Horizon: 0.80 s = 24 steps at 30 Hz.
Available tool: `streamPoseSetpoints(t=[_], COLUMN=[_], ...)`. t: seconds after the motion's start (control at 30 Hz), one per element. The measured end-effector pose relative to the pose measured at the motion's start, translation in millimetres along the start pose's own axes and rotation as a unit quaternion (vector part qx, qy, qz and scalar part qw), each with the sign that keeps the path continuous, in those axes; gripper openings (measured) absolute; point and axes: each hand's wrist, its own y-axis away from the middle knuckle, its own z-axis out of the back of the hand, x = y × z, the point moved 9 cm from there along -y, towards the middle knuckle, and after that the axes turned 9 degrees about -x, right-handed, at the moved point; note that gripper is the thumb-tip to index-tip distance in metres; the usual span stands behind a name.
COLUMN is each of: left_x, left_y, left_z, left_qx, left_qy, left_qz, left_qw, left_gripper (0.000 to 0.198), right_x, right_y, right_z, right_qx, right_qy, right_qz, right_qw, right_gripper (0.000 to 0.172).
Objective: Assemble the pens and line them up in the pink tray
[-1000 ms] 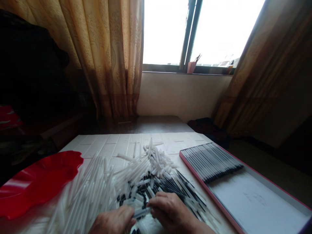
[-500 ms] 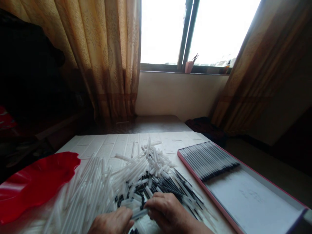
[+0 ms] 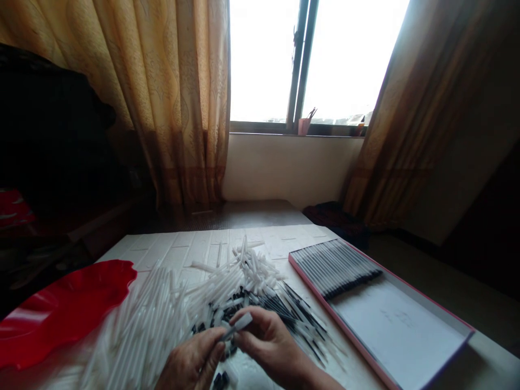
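A small pale pen piece (image 3: 242, 323) is held tilted above the heap of parts (image 3: 247, 298), pinched between thumb and fingers of the left hand (image 3: 190, 358); the right hand (image 3: 270, 344) is curled at its upper end, whether clamped cannot be told. Judged light, stiff and smooth, likely slippery, best gripped mid-length. At right, a row of dark-tipped pens (image 3: 337, 268) is laid side by side in the far end of a pink-edged tray (image 3: 430, 325); at left, a red scalloped dish (image 3: 65, 314) is set.
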Motion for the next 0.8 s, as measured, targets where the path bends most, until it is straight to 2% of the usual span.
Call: streamPoseSetpoints(t=[0.1,0.23,0.3,0.4,0.47,0.5,0.53,0.6,0.7,0.8], left_x=[-3,-9,-9,-8,-9,-10,-10,-13,-16,-17], left_y=[-1,-2,-2,-1,-2,-2,-3,-4,-5,-5], left_z=[1.4,9.6,13.6,17.9,18.5,18.0,17.2,15.6,15.4,19.5], left_qx=[-0.003,-0.041,-0.064,-0.102,-0.115,-0.116,-0.112,-0.102,-0.095,-0.116], left_qy=[-0.012,-0.052,-0.075,-0.094,-0.097,-0.099,-0.102,-0.109,-0.113,-0.107], left_qz=[-0.022,-0.062,-0.078,-0.115,-0.133,-0.136,-0.137,-0.139,-0.141,-0.147], left_qw=[1.0,0.996,0.992,0.984,0.98,0.979,0.979,0.979,0.979,0.976], left_gripper=[0.024,0.027,0.029,0.029,0.029,0.028,0.028,0.027,0.026,0.027], right_x=[6,36,58,101,122,128,130,121,99,76], right_y=[0,-4,-6,-3,4,8,12,20,33,43], right_z=[-5,14,35,88,127,148,169,204,238,250], right_qx=[-0.009,-0.051,-0.069,-0.134,-0.161,-0.181,-0.201,-0.195,-0.178,-0.163], right_qy=[0.051,0.081,0.086,0.173,0.286,0.363,0.446,0.601,0.651,0.672], right_qz=[0.052,0.089,0.092,0.13,0.15,0.145,0.133,0.078,0.03,-0.001], right_qw=[0.997,0.991,0.99,0.967,0.933,0.902,0.862,0.771,0.738,0.723], right_gripper=[0.021,0.02,0.025,0.032,0.038,0.043,0.046,0.046,0.042,0.039])
